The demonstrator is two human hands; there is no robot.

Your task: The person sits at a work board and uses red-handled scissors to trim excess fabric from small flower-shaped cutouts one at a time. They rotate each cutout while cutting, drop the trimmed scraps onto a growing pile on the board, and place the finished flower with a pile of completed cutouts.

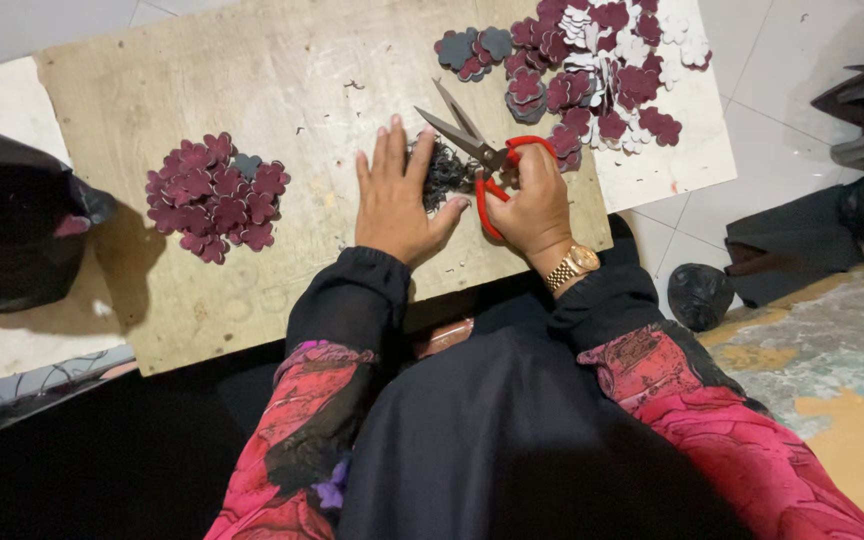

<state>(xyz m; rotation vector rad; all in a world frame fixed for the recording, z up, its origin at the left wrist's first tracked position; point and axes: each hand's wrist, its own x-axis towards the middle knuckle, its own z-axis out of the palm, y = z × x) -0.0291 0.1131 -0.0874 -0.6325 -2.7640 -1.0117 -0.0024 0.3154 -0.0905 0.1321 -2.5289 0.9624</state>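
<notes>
1. Two hands work on the board: left hand lies flat, fingers spread, pressing dark scraps.
2. Right hand is clamped around red scissors, blades apart, beside the scraps.

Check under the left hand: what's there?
The left hand lies flat on the wooden board, its fingers at the edge of a dark, frizzy clump. Anything beneath the palm is covered.

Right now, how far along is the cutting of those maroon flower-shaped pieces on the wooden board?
Done: a pile of maroon flower-shaped cutouts lies on the wooden board. In hand: the right hand holds red-handled scissors, blades open, while the left hand presses a dark frayed scrap. Left: a mixed heap of maroon and white flower pieces, apparently unsorted.
</notes>
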